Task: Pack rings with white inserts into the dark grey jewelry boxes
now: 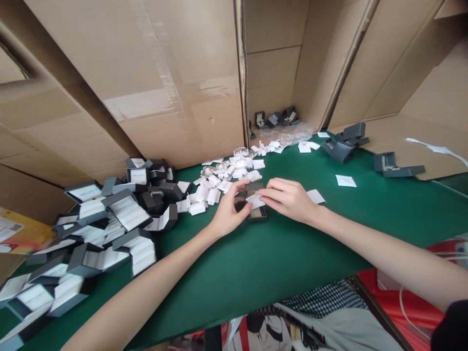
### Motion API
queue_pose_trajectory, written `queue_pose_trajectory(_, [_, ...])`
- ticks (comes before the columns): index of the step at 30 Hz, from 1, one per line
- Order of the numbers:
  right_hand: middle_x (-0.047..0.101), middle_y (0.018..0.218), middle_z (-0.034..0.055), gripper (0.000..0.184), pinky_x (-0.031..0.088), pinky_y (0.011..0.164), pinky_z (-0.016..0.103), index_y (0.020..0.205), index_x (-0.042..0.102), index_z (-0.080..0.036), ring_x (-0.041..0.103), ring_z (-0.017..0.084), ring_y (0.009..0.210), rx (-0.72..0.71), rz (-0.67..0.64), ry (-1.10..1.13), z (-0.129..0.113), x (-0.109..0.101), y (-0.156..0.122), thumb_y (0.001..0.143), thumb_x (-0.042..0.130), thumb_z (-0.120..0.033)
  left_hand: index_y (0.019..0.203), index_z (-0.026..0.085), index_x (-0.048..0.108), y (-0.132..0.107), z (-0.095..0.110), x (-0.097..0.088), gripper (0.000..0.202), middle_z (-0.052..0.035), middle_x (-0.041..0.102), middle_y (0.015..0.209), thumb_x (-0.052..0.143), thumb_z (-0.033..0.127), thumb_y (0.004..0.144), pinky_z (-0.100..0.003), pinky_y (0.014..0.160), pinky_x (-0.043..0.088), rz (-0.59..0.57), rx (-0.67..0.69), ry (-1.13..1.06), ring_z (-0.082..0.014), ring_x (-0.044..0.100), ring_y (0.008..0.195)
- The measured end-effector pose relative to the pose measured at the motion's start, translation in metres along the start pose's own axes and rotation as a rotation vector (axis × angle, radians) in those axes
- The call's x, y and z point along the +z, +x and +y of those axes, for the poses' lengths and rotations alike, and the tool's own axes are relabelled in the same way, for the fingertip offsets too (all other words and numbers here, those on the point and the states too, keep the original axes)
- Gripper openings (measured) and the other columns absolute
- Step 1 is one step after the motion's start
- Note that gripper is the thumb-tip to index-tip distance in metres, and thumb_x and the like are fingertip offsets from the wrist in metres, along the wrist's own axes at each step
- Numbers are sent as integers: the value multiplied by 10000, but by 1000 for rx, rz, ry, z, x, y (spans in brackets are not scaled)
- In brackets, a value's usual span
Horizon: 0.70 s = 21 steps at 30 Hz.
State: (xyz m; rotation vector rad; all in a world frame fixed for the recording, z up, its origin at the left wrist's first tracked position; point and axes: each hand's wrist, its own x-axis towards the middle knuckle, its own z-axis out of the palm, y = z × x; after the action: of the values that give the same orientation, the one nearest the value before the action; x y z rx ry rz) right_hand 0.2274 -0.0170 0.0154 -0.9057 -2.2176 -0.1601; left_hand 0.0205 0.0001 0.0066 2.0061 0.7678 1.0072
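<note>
Steadying an open dark box (pixel 257 215) at the frame's centre with the left hand (pixel 232 212), curling a half-open grip around it; pinching a white slip (pixel 256 201) over it with the right hand (pixel 291 200), in a nearly closed grip, on the green desk (pixel 219 278).

1. Tall brown corrugated cardboard panels (pixel 197 63): upright behind the green tabletop (pixel 219 278).
2. Crumpled clear plastic film (pixel 298 132): at their foot.
3. Yellow-orange printed carton (pixel 34 236), white label (pixel 10 229): far left.
4. Thin white cable (pixel 437 148): far right.
5. Glossy red material (pixel 420 312): below tabletop level, lower right.
</note>
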Motion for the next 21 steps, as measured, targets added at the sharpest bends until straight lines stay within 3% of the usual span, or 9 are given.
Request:
queue_pose_trajectory(7, [640,713,51,294,387,571,277,921,690,-189,573,156,646,31,-38,-177,-9,12,5,929,401,-240,1320,250,283,1,-5,11,674,-79,524,1127,640,162,755,-390,925,450,91,-9,-7,-200,535,1034])
queue_pose_trajectory(14, [662,651,48,321,370,556,272,752,661,-180,581,151,582,96,-18,-110,-7,15,3,921,422,-310,1308,236,316,1,0,12,624,-91,480,1219,603,151,761,-385,951,437,28,-17,67,-218,507,1103])
queue_pose_trajectory(21, [675,644,32,285,357,543,259,783,654,-189,600,145,584,83,-30,-116,-4,18,2,920,429,-299,1264,235,364,3,0,12,516,-82,490,1245,529,122,788,-365,943,458,-2,1,15,-218,504,1153])
